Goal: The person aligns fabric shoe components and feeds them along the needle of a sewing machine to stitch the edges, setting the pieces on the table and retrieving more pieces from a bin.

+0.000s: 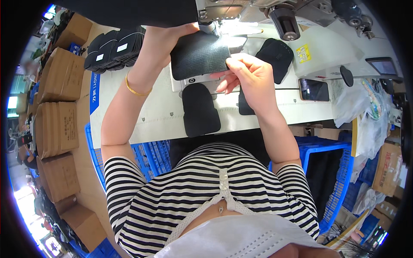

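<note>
A black textured fabric piece [200, 58] lies under the lit needle area of a sewing machine [228, 13]. My right hand [254, 77] pinches its right edge between thumb and forefinger, the other fingers loosely bent. At the piece's far left corner is my left hand [165, 41], one digit stretched toward the needle area. A dark shape above hides most of its fingers, so its grip cannot be made out. Closer to me lies a rounded black piece [200, 111]. Another black piece [245, 104] is partly covered by my right hand.
Tied bundles of black pieces [114, 48] sit at the table's far left, and more black pieces [277, 56] lie right of the needle. A phone [314, 90] rests on the right. Blue crates [329, 172] stand below the table, cardboard boxes [58, 124] to the left.
</note>
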